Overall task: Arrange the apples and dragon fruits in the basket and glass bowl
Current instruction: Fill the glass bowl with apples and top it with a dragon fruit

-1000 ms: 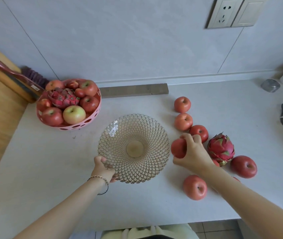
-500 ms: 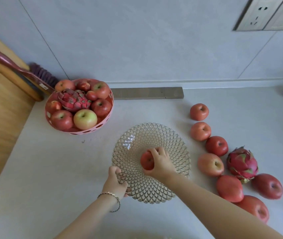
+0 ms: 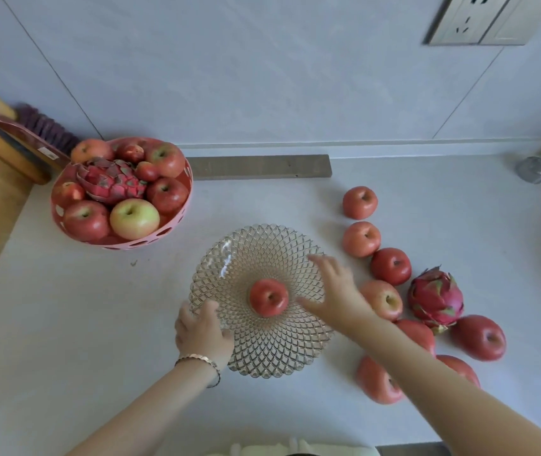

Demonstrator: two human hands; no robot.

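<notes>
Nearest, the left hand (image 3: 201,330), bracelet (image 3: 196,359) on the wrist, curls its fingers over the near-left rim of the glass bowl (image 3: 262,363) & holds it, while the right hand (image 3: 335,291) hovers over the bowl's right side w/ fingers spread, gripping nothing. One red apple (image 3: 269,297) sits upright in the bowl's centre; right of it on the counter (image 3: 65,324) several loose apples (image 3: 391,266) lie in a curved line, near to far, w/ a dragon fruit (image 3: 435,299) just beside them. Far left, the pink basket (image 3: 130,246) is packed w/ apples around a second dragon fruit (image 3: 111,182).
</notes>
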